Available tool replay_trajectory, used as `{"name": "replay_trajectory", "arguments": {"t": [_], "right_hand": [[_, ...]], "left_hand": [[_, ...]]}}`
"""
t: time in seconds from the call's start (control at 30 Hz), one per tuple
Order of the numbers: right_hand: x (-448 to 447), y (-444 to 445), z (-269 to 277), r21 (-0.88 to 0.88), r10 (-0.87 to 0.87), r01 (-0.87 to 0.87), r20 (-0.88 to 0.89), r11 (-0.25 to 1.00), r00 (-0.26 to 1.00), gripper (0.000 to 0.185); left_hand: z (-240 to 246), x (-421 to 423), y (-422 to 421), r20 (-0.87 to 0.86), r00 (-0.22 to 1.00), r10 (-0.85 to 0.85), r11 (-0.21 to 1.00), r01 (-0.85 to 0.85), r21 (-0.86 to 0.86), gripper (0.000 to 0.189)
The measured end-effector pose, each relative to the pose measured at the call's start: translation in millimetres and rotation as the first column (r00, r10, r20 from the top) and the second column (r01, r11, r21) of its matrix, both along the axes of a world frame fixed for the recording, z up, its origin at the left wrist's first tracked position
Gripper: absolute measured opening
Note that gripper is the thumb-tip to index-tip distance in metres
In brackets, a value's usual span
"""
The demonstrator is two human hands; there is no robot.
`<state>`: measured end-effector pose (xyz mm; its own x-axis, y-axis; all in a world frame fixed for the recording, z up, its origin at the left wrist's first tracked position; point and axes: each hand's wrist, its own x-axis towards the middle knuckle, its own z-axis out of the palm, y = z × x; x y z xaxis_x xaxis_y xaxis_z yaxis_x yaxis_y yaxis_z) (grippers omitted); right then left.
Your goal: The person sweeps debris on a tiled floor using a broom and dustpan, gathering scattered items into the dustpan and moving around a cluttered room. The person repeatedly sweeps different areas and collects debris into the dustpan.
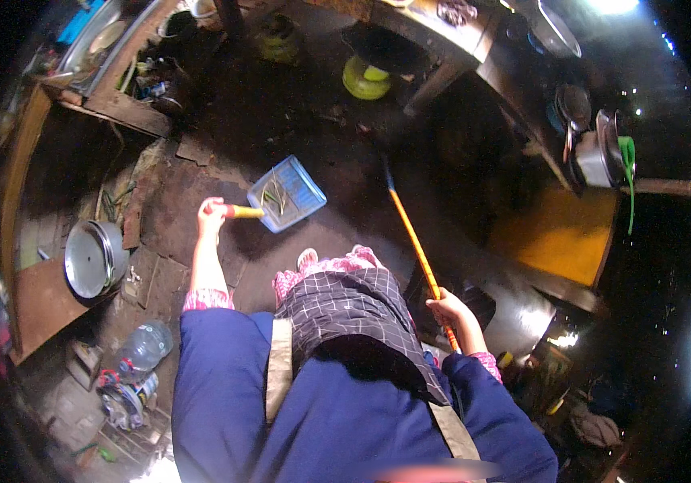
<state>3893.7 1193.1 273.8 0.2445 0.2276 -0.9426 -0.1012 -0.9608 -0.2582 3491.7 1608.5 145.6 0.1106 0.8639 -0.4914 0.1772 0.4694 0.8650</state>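
My left hand (213, 211) grips the red and yellow handle of a blue plastic dustpan (306, 205), held out in front of me to the left. A few thin strands, like dry stalks or leaves, lie in the pan. In my right hand (455, 313) is a long orange stick (413, 235), probably a broom handle, slanting away from me. Its far end turns blue and runs into deep shadow, so the head cannot be made out. The dark floor (255, 265) spreads below both.
At the left, a metal pot (91, 259) sits on a wooden board. A large clear plastic bottle (147, 345) lies on the floor behind it. A yellow-green gas cylinder (366, 78) stands under a wooden counter (490, 60). To the right are pans (602, 157) and a yellow panel (556, 235).
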Motion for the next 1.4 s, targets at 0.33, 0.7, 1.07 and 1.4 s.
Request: {"name": "replay_trajectory", "arguments": {"t": [0.33,0.7,1.07,1.4], "right_hand": [[87.6,-64.6,-37.4,0.263,-0.504,0.664,-0.477,0.700,0.720,0.007],[184.9,33.2,-150.5,0.173,-0.451,0.601,-0.511,0.780,0.732,0.012],[54.3,257.5,-144.1,-0.100,-0.456,0.548,-0.686,0.831,0.567,0.008],[3.3,400.8,-68.0,-0.034,-0.216,0.338,-0.827,0.941,0.520,0.015]], "left_hand": [[74.8,-36.6,-198.0,0.057,0.720,0.692,0.722,-0.691,-0.034,0.028],[92.3,-32.5,-336.5,0.098,0.161,0.982,0.156,-0.986,0.049,0.021],[124.8,-39.1,-366.1,0.029,-0.214,0.976,-0.216,-0.972,0.093,0.019],[103.2,-90.0,-317.1,0.047,-0.201,0.978,-0.206,-0.971,0.125,0.024]]}}
